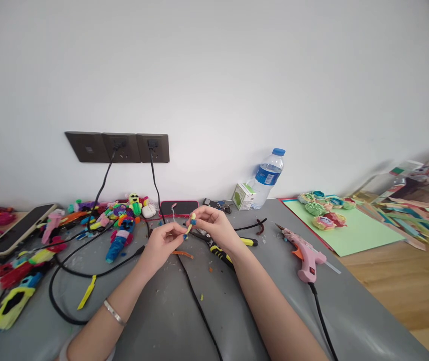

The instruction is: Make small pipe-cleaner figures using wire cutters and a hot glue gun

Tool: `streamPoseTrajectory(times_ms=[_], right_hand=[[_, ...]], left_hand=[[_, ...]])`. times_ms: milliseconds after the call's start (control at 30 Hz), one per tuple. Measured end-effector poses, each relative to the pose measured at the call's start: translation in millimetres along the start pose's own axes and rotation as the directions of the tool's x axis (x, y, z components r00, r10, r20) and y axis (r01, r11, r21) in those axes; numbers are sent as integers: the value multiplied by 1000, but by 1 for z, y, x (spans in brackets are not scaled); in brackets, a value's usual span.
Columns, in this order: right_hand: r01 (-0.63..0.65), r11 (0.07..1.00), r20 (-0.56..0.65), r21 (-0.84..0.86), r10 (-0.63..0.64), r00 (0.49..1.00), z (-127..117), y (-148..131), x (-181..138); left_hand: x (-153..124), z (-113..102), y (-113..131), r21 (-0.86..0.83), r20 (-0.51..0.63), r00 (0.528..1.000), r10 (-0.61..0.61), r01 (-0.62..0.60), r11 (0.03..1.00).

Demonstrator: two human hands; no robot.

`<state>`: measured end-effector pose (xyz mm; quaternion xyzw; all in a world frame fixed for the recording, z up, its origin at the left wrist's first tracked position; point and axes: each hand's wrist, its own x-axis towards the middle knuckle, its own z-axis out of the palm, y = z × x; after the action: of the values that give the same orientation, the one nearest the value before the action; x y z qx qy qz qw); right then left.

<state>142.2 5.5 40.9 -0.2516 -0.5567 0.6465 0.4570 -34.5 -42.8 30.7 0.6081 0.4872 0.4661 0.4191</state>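
Note:
Over the middle of the grey mat, my left hand [164, 244] and my right hand [215, 228] meet at a short yellow pipe cleaner [189, 229]. My left thumb and fingers pinch its lower end, while the right fingertips grip the upper end. Pliers [221, 254] with black and yellow handles lie behind and partly under my right hand. Close to my left fingers is an orange-brown pipe cleaner piece [184, 254] on the mat. A phone with a pink edge [180, 207] lies just beyond both hands.
A pink glue gun [306, 258] rests at right with its cord trailing forward. Pipe-cleaner dolls [121, 238] and looping black cables [97, 274] crowd the left. A water bottle [269, 178] and small box [243, 196] stand by the wall. Green paper [361, 235] carries crumpled flowers.

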Motion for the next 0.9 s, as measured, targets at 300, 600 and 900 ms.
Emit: streamPoseTrajectory(times_ms=[300, 600, 900], right_hand=[[-252, 403, -205, -880, 158, 966, 3, -33, -22], [-332, -188, -381, -924, 464, 800, 5, -48, -33], [-338, 253, -206, -906, 433, 877, -34, -77, -46]], left_hand=[[6, -9, -9, -20, -95, 991, -89, 88, 996], [8, -14, -9, -390, -71, 958, -277, 229, 892], [9, -20, -3, -477, -111, 939, -324, 236, 847]])
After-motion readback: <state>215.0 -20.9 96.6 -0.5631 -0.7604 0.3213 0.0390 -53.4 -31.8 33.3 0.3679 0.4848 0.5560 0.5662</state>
